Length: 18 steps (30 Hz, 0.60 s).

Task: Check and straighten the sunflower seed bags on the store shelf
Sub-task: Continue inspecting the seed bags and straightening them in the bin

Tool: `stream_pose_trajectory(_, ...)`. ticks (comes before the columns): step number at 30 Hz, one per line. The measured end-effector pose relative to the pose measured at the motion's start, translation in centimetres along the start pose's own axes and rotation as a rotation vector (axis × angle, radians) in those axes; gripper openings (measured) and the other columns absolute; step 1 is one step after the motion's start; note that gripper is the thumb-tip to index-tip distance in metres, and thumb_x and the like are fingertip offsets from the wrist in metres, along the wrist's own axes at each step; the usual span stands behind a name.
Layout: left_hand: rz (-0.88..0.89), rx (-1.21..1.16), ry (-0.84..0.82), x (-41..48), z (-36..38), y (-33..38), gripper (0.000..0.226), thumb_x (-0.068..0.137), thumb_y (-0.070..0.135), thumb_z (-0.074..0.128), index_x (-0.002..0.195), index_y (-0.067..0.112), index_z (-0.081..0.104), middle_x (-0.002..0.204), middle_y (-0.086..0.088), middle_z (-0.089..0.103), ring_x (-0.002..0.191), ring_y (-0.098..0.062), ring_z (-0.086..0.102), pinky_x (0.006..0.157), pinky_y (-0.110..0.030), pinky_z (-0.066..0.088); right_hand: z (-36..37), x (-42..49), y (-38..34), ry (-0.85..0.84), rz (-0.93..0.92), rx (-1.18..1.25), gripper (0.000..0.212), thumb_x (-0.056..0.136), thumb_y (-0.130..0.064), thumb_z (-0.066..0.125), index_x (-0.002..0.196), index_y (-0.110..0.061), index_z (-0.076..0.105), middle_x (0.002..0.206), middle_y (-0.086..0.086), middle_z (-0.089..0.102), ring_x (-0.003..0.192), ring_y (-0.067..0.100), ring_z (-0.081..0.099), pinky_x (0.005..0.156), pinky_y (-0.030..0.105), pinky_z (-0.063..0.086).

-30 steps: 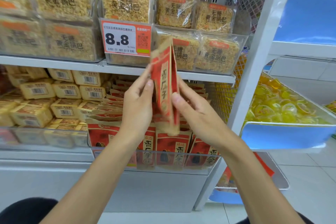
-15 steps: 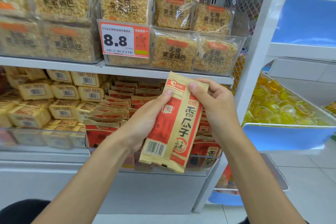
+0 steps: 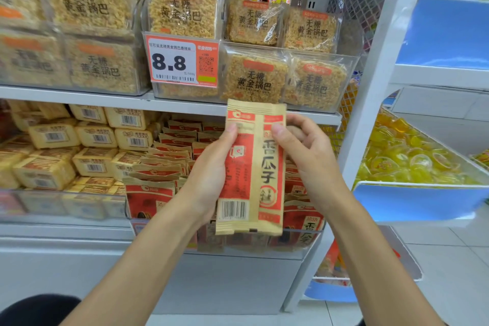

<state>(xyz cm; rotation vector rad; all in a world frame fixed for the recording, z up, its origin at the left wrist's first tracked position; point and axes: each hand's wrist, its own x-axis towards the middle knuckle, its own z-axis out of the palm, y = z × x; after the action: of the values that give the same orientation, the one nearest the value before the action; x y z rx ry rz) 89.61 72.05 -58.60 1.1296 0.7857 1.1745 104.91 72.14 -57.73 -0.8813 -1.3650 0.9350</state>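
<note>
Store aisle, white store shelf (image 3: 169, 107) across the left and middle of the view. Stacked along its upper board: clear-wrapped rice crust packs (image 3: 182, 10), with an orange-and-white price tag (image 3: 182, 61) reading 8.8 fixed in front. Below, at left: small yellow barcoded packs (image 3: 95, 137). Just beside those, in a clear bin (image 3: 304, 235): red-and-tan sunflower seed bags (image 3: 164, 167), layered and leaning toward the back, a few standing upright against the bin's front wall. Off to the right, past the white upright post (image 3: 383, 74): a blue bin (image 3: 423, 204) heaped with yellow jelly cups (image 3: 412, 159).

Held up in front of the binned stock, top edge level with the upper board: one sunflower seed bag (image 3: 254, 167), upright, barcode near the bottom left, large dark characters down the right half. Gripped along its left side by the left hand (image 3: 209, 174), thumb pressed flat on the face near the top, fingers hidden behind. Pinched near its upper right edge by the right hand (image 3: 309, 156), thumb in front, fingers curled behind. Both forearms bare, reaching up from the bottom of the view.
</note>
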Motion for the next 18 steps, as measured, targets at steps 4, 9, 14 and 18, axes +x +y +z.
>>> stream_pose_trajectory(4,0.112,0.06,0.077,0.39,-0.29,-0.03,0.047,0.103,0.045,0.033,0.104,0.019,0.071,0.092,-0.009,0.077,0.085,-0.022,0.075,0.07,-0.033,0.061,0.33,-0.08,0.5,-0.107,0.073,-0.128,0.035,0.077,-0.037,0.066,0.103,-0.014,0.067,0.096,0.005,0.076,0.086,0.018,0.074,0.073,0.03,0.057)
stream_pose_trajectory(9,0.11,0.031,0.12,0.44,-0.24,-0.28,0.047,0.103,0.047,0.033,0.104,0.019,0.071,0.093,-0.01,0.077,0.086,-0.026,0.075,0.075,-0.041,0.06,-0.03,0.01,0.41,-0.127,0.077,-0.154,0.033,0.081,-0.032,0.068,0.108,-0.013,0.064,0.095,0.005,0.077,0.086,0.02,0.074,0.072,0.033,0.058)
stream_pose_trajectory(14,0.121,-0.165,0.285,0.67,-0.66,0.36,0.044,0.102,0.049,0.038,0.095,0.021,0.071,0.088,-0.006,0.077,0.079,-0.024,0.075,0.074,-0.043,0.059,0.2,-0.48,0.55,-0.385,0.232,-0.145,0.051,0.069,-0.025,0.077,0.115,-0.018,0.058,0.1,0.002,0.076,0.092,0.019,0.074,0.08,0.038,0.059)
stream_pose_trajectory(18,0.097,-0.18,0.265,0.6,-0.87,0.35,0.046,0.102,0.052,0.035,0.102,0.021,0.07,0.09,-0.006,0.078,0.081,-0.023,0.075,0.07,-0.041,0.059,0.28,-0.45,0.73,-0.384,0.235,-0.115,0.045,0.073,-0.018,0.076,0.115,-0.015,0.06,0.101,0.006,0.076,0.093,0.022,0.073,0.081,0.04,0.06)
